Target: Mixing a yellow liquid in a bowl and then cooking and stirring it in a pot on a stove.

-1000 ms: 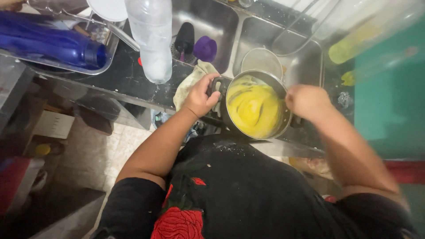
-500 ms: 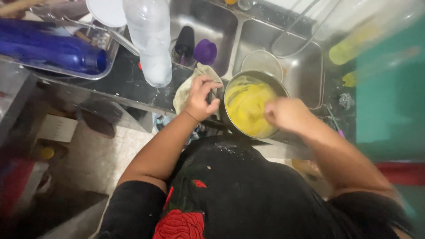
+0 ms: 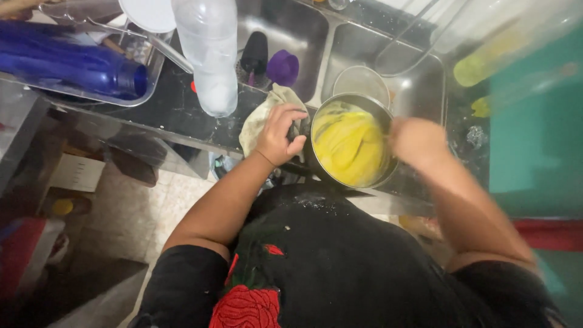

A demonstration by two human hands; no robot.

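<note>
A dark metal pot (image 3: 316,159) full of yellow batter (image 3: 349,146) stands on the black counter edge in front of me. My left hand (image 3: 279,135) grips the pot's left side through a pale cloth (image 3: 258,121). My right hand (image 3: 416,141) is blurred with motion at the pot's right rim, fingers closed; whatever it holds is hidden by the blur.
Behind the pot lie a double steel sink (image 3: 285,30) with a purple cup (image 3: 283,67) and a dark object, plus a round lid (image 3: 361,82). A clear plastic bottle (image 3: 209,54) and a blue bottle (image 3: 67,67) in a tray lie at left. A teal wall is at right.
My right hand has swung from the pot's right rim across the batter and back to the right rim. My left hand stayed on the cloth at the pot's side.
</note>
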